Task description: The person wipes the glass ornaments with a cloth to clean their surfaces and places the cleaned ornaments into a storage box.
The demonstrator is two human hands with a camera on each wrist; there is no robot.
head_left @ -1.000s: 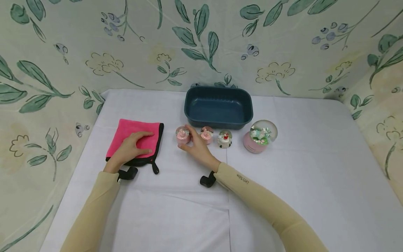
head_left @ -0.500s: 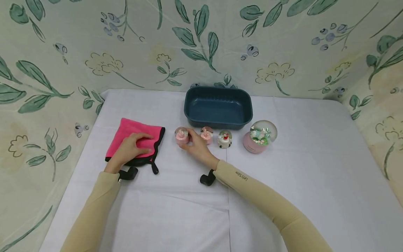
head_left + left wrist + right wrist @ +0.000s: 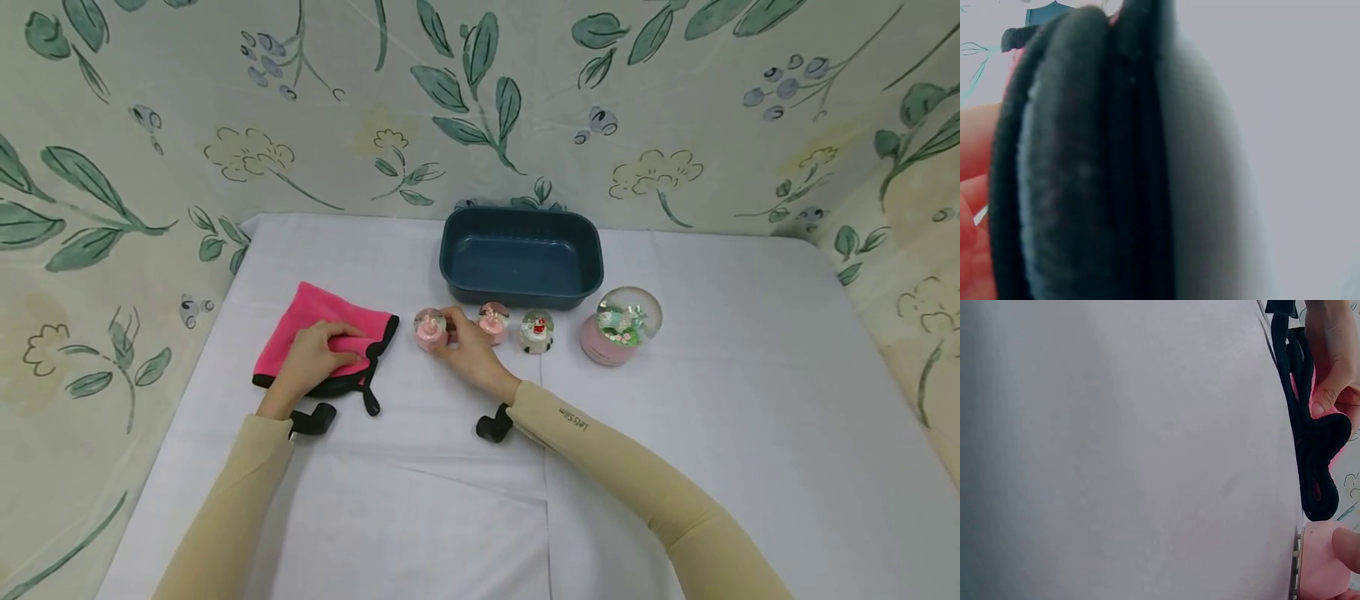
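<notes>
A folded pink cloth [image 3: 318, 308] with black trim and a hanging loop lies at the left in the head view. My left hand [image 3: 311, 360] pinches it, raising a fold along its right side; in the left wrist view the black trim [image 3: 1072, 162] looms large beside my fingers [image 3: 975, 144]. Just right of the cloth, my right hand [image 3: 477, 358] holds a small snow globe [image 3: 429, 330] with a pink base between thumb and fingers. In the right wrist view that pink base [image 3: 1319, 565] sits upright on the white cover, my thumb against it.
Right of the held globe stand another small pink snow globe [image 3: 492, 320], a small white one [image 3: 536, 333] and a large pink-based one [image 3: 609, 340]. Behind them is a dark blue rectangular tub [image 3: 521, 296]. A floral curtain [image 3: 337, 100] hangs past the table's back edge.
My left hand has gathered the flat cloth, so its right edge now folds up and its far corner has shifted right. My right hand has moved the small globe slightly left.
</notes>
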